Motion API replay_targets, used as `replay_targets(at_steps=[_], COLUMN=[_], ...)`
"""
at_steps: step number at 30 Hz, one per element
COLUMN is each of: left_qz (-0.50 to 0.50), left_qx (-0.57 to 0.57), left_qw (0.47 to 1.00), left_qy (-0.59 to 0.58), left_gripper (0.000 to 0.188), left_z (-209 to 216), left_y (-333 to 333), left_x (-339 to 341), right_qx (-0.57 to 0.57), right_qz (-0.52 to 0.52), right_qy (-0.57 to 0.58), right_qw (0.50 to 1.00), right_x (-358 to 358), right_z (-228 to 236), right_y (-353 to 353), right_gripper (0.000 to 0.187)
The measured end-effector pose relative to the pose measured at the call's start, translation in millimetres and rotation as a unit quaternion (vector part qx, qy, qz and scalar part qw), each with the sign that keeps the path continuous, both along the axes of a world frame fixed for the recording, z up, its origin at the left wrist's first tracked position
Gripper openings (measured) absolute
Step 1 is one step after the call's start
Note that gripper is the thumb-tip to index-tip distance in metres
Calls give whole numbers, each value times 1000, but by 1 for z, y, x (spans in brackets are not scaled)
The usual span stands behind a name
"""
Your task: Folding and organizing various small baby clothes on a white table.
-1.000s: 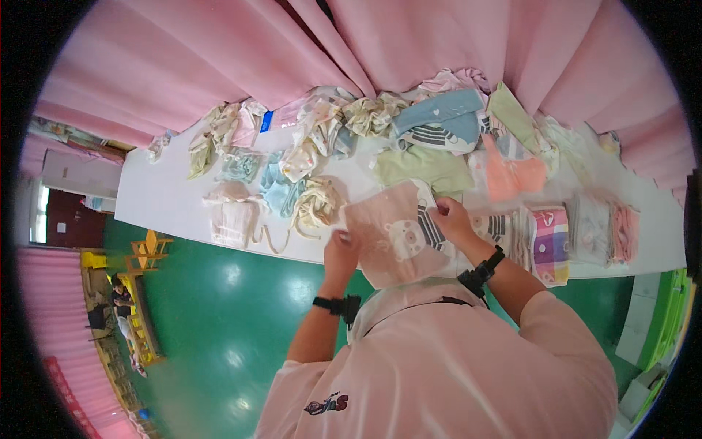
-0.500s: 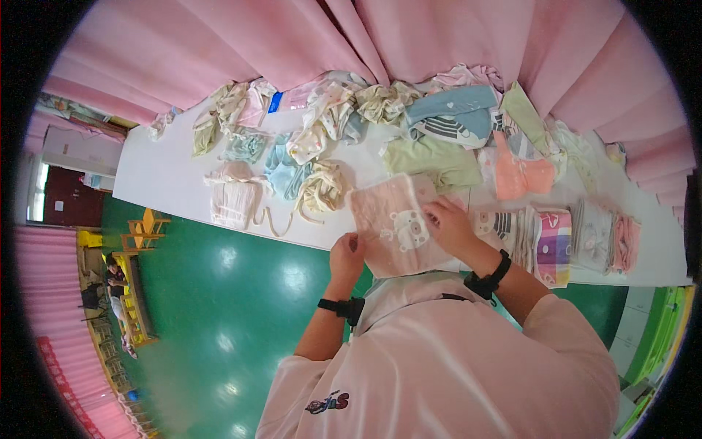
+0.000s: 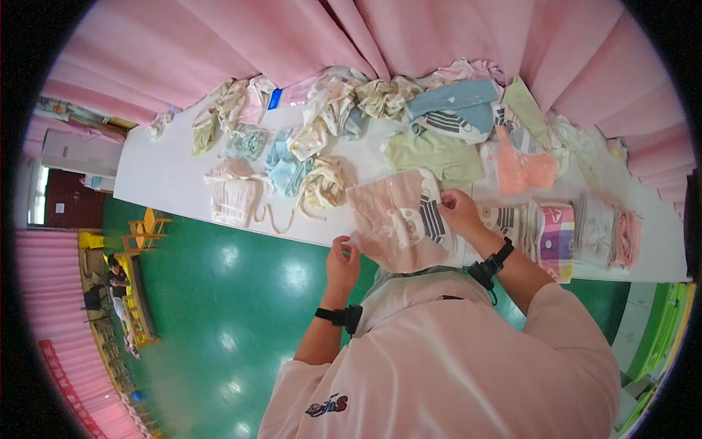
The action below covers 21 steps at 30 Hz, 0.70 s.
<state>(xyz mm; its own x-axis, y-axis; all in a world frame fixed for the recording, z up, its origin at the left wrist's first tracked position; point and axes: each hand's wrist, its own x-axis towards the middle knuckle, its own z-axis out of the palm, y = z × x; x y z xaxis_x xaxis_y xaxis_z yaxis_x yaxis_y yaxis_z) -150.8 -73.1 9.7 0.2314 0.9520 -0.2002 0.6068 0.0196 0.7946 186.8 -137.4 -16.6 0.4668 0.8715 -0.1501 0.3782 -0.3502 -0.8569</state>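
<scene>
A folded pink baby garment [image 3: 395, 230] lies at the table's front edge, its lower part hanging over my lap. It carries a pale bear print and black-and-white stripes at its right side, and a glossy sheen suggests clear plastic around it. My right hand [image 3: 459, 214] grips its right edge beside the stripes. At the left edge, my left hand [image 3: 341, 265] has its thumb and fingers curled against the border. Just right of my right hand stands a row of folded, packed garments [image 3: 523, 227], one with a similar striped part.
Loose baby clothes lie across the white table [image 3: 164, 172]: a cream bundle with straps [image 3: 322, 183], green pants [image 3: 435, 157], a blue garment [image 3: 457, 106] and an orange top [image 3: 523, 168]. Pink curtains [image 3: 292, 36] hang behind. Green floor [image 3: 241, 322] and wooden chairs [image 3: 148, 227] are left.
The striped part of the pink garment now shows at its right side, beneath where my right hand was. My right hand has shifted slightly right and up; my left hand has moved slightly left and down.
</scene>
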Motion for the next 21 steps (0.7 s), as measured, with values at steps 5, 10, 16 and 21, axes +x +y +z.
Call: replay_targets(at_steps=[5,10,16,21], left_qz=[5,-14,9,86], left_qx=[-83,-217,-323,-137], left_qw=[994,975,894,945], left_qy=[64,-45,-311,-283], left_gripper=[33,34,16,14], left_z=[-14,-10,-19,17], left_y=[-17,-30,-15,7], left_x=[-6,3,-3,29], right_qx=[-4,-75,-32,37], right_qz=[-58,-35,116,70], right_qy=[-75,26,-171,58], right_qw=[995,996,978,995], right_x=[-18,-7,-20,-31], right_z=[19,26,45,23], right_y=[5,20,9,5], right_gripper=[36,40,39,49])
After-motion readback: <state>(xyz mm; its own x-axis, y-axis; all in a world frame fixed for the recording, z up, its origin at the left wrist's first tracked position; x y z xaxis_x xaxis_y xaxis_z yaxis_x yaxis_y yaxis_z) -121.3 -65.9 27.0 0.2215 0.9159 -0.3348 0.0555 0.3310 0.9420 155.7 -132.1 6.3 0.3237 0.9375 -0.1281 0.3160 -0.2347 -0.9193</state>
